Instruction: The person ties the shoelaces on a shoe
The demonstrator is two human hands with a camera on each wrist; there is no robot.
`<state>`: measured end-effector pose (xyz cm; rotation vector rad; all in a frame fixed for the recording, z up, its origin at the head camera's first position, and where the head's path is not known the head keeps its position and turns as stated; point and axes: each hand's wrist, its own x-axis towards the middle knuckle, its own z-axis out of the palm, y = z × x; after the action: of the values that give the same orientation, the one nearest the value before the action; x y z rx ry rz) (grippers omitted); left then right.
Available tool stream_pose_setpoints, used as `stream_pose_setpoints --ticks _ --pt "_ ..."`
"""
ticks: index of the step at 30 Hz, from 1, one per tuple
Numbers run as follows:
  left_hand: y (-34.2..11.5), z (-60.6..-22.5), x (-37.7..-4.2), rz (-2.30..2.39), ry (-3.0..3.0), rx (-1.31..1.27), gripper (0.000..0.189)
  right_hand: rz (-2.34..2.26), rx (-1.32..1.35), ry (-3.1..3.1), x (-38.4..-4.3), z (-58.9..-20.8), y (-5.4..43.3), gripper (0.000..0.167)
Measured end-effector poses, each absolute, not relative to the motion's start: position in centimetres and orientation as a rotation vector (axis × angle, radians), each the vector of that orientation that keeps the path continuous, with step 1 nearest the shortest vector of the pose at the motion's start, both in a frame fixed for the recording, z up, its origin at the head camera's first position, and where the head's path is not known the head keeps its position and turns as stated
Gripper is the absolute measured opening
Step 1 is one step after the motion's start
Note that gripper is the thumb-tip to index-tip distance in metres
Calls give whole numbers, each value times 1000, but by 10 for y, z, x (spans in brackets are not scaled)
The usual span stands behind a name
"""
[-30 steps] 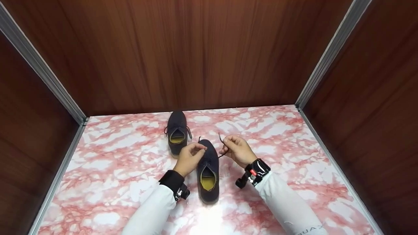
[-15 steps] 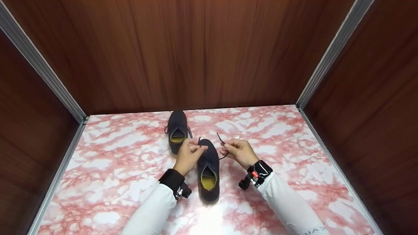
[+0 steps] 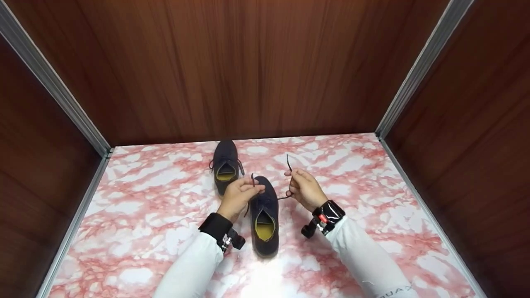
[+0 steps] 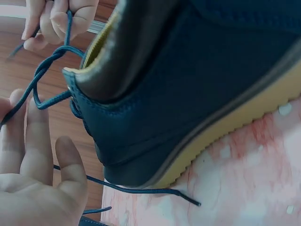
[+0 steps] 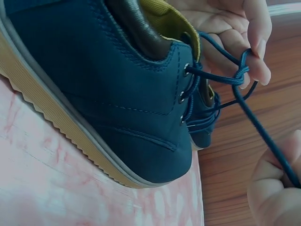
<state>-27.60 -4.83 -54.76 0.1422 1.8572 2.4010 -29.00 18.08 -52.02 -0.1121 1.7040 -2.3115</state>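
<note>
A dark navy lace-up shoe [image 3: 266,246] with a yellow lining stands on the surface, toe away from me. My left hand [image 3: 237,198] is at its left side and pinches a shoelace [image 5: 242,75] between thumb and fingers. To the shoe's right, my right hand [image 3: 305,188] grips the other lace end, whose tip sticks up past the fingers. Between the hands, in the left wrist view, the laces [image 4: 44,66] cross and twist above the shoe's opening. A loose lace tail [image 4: 155,190] hangs below my left fingers. The left fingers partly hide the shoe's toe in the head view.
A matching shoe [image 3: 225,159] stands farther back on the left, laces lying at both its sides. The pink-and-white marbled surface [image 3: 352,165] is bounded by brown wood-grain panels [image 3: 248,74] at the back and sides, with metal strips along the corners.
My right hand has shifted slightly up and right, and its lace tip now points higher. A lace tail now shows below my left hand, beside the near shoe. Both shoes stay in place.
</note>
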Motion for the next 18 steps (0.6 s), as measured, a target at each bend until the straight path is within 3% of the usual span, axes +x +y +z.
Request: stream_pose_setpoints --ticks 6,13,18 --pt "-47 -545 -276 2465 1772 113 30 -2298 -207 1713 -292 -516 184 34" --pt "-46 -538 -275 2519 1741 106 21 -2309 -229 1716 -291 -515 188 24" --pt "-45 -535 -275 2539 1711 96 22 -2340 -159 1707 -291 -514 186 30"
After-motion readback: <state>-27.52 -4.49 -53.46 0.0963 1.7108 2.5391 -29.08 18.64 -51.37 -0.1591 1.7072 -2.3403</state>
